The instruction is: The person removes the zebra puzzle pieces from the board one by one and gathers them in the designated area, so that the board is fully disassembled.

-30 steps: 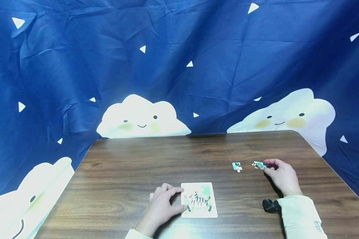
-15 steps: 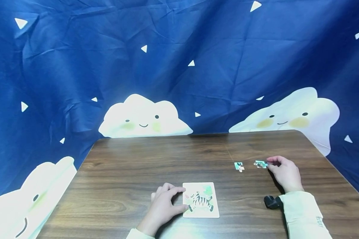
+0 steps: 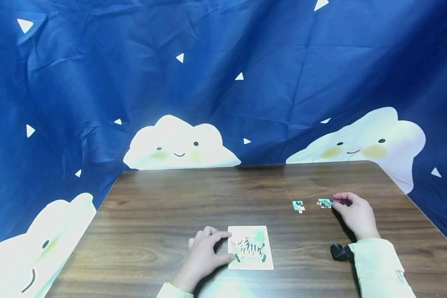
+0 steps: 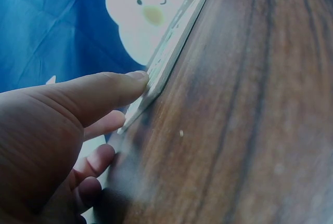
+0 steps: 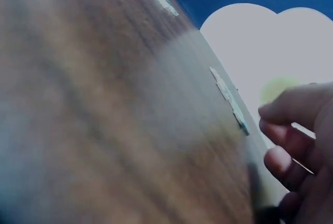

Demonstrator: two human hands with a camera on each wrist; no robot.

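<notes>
A square white board with a zebra picture (image 3: 250, 248) lies flat on the table. At its left edge rests my left hand (image 3: 205, 254), thumb and index finger spread and touching the board; the left wrist view shows the thumb (image 4: 132, 81) on its edge. Farther right lie two jigsaw pieces. One jigsaw piece (image 3: 299, 206) is on the left, and a second jigsaw piece (image 3: 324, 203) is beside my right hand (image 3: 356, 215). In the right wrist view a small gap separates my loosely bent fingertips from that nearer piece (image 5: 229, 99).
The brown wooden table (image 3: 164, 207) ends at a blue curtain (image 3: 208, 82) with white clouds and triangles. A black object (image 3: 340, 252) sits at the right sleeve's cuff (image 3: 374, 252).
My right hand was at the right edge of the nearer jigsaw piece and has drawn back slightly to the right. The left hand stays on the board. The whole head view has shifted a little.
</notes>
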